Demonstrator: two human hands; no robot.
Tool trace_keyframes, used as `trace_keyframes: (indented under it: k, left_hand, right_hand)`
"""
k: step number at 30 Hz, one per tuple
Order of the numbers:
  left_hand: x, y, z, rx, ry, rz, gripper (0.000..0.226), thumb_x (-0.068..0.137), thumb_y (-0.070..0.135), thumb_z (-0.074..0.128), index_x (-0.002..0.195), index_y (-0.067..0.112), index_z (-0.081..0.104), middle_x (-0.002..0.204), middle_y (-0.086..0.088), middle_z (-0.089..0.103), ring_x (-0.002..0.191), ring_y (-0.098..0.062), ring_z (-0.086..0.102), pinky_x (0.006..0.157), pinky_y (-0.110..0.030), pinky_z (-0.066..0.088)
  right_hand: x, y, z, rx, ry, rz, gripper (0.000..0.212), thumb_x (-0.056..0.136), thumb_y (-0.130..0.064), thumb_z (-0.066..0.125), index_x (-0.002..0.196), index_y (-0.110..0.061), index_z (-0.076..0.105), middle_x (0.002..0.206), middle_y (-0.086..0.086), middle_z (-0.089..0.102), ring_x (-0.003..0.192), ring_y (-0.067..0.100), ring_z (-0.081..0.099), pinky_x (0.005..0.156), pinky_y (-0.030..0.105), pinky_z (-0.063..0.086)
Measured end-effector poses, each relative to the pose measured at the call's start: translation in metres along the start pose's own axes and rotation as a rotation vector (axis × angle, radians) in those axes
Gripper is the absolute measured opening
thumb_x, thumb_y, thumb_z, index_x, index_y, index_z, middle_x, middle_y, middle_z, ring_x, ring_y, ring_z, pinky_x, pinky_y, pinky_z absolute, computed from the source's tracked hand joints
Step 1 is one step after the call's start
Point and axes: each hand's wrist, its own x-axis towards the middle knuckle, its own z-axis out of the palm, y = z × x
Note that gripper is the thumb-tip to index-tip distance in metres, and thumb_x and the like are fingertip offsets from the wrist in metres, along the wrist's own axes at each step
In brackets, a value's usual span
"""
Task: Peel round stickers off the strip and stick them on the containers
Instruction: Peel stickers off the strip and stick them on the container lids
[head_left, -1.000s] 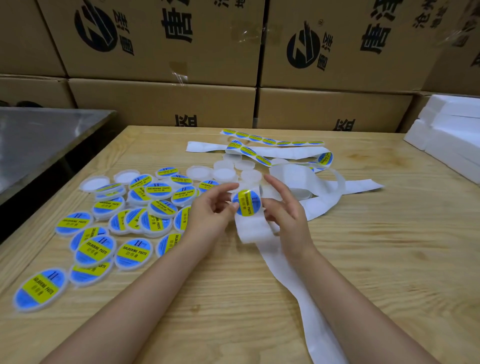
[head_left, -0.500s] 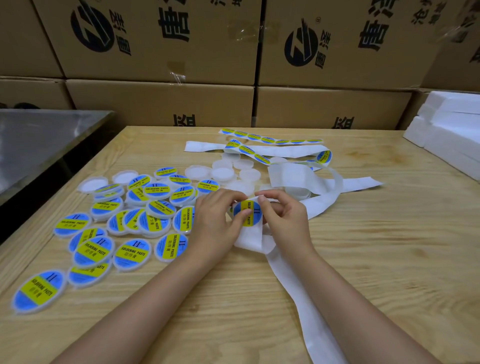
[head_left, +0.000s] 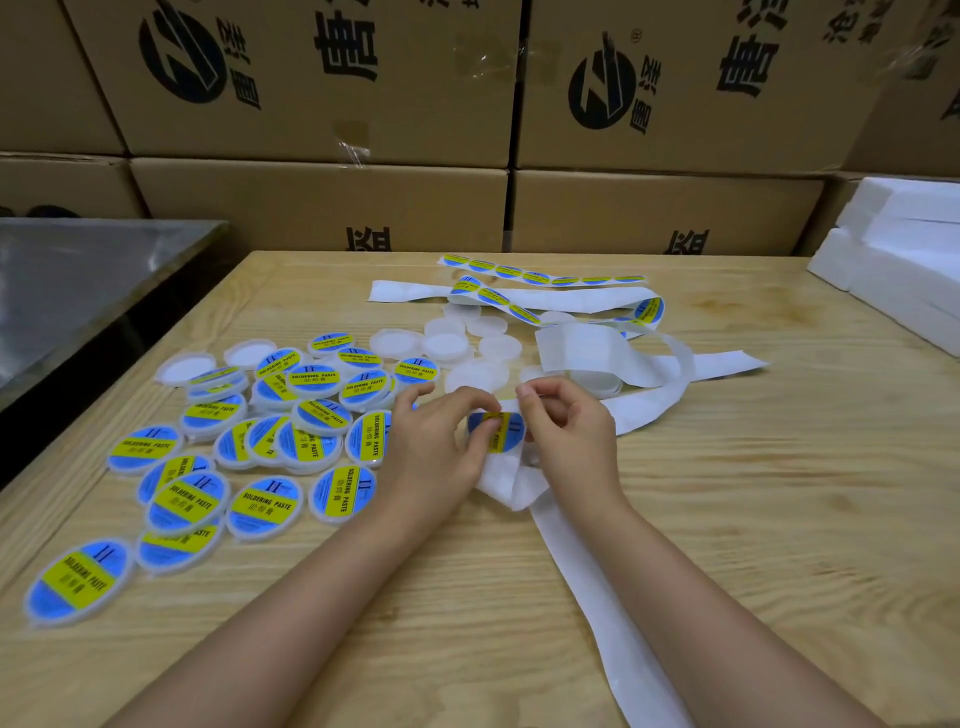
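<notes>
Round sticker (head_left: 506, 435) lies on the white strip (head_left: 582, 561), mid-table (head_left: 779, 519). L hand (head_left: 441, 447) pinches its left edge w/ thumb on top, fingers curled; R hand (head_left: 571, 434) pinches its upper-right edge. Labelled containers (head_left: 311, 441) lie left of the sticker, plain white containers (head_left: 447, 343) just behind it.

Table (head_left: 727, 519) fills the lower frame. Labelled containers (head_left: 265, 436) piled centre-left, bare containers (head_left: 441, 343) behind them at upper centre. Strips (head_left: 540, 278) further back, centre-right. Liner (head_left: 587, 571) loops in front of them and runs to the bottom edge. Left hand (head_left: 441, 441) and right hand (head_left: 571, 431) meet at centre, with a sticker (head_left: 501, 431) between them on the liner. Boxes (head_left: 322, 208) along the top; foam (head_left: 909, 270) upper right, metal table (head_left: 78, 280) upper left.
</notes>
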Motion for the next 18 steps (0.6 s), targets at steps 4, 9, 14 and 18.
trace_keyframes:
  k: [4, 9, 14, 18]
  left_hand:
    - [0.002, 0.002, -0.002, -0.238, 0.006, -0.105, 0.007, 0.078, 0.016, 0.066, 0.081, 0.022, 0.065, 0.104, 0.015, 0.065, 0.103, 0.001, 0.056, 0.093, -0.023, 0.04]
    - [0.011, 0.005, -0.006, -0.708, 0.114, -0.538, 0.017, 0.083, 0.006, 0.066, 0.08, 0.022, 0.063, 0.079, 0.011, 0.065, 0.079, -0.003, 0.062, 0.074, -0.022, 0.049]
    - [0.015, 0.004, -0.012, -1.316, 0.046, -0.847, 0.009, 0.074, 0.019, 0.063, 0.083, 0.021, 0.061, 0.078, 0.002, 0.068, 0.078, -0.012, 0.067, 0.067, -0.031, 0.056]
    - [0.011, 0.005, -0.013, -1.552, -0.115, -0.89, 0.017, 0.074, 0.023, 0.063, 0.09, 0.02, 0.065, 0.102, -0.006, 0.067, 0.106, -0.029, 0.064, 0.084, -0.053, 0.052]
  right_hand:
    - [0.006, 0.003, -0.005, 0.002, 0.096, 0.071, 0.013, 0.087, -0.025, 0.063, 0.075, -0.025, 0.063, 0.064, -0.008, 0.069, 0.068, 0.012, 0.067, 0.073, 0.037, 0.054]
    - [0.014, 0.005, -0.01, -0.001, 0.172, 0.174, 0.036, 0.08, -0.045, 0.068, 0.1, -0.016, 0.063, 0.078, -0.004, 0.067, 0.077, 0.014, 0.064, 0.074, 0.029, 0.048]
    - [0.015, 0.008, -0.008, -0.293, 0.2, 0.038, 0.063, 0.081, -0.024, 0.069, 0.137, -0.015, 0.041, 0.108, 0.003, 0.049, 0.102, 0.019, 0.049, 0.091, 0.027, 0.039]
    - [0.008, -0.001, -0.007, -0.293, 0.243, -0.215, 0.046, 0.084, -0.014, 0.065, 0.128, -0.018, 0.052, 0.104, -0.001, 0.037, 0.098, 0.016, 0.045, 0.091, 0.021, 0.036]
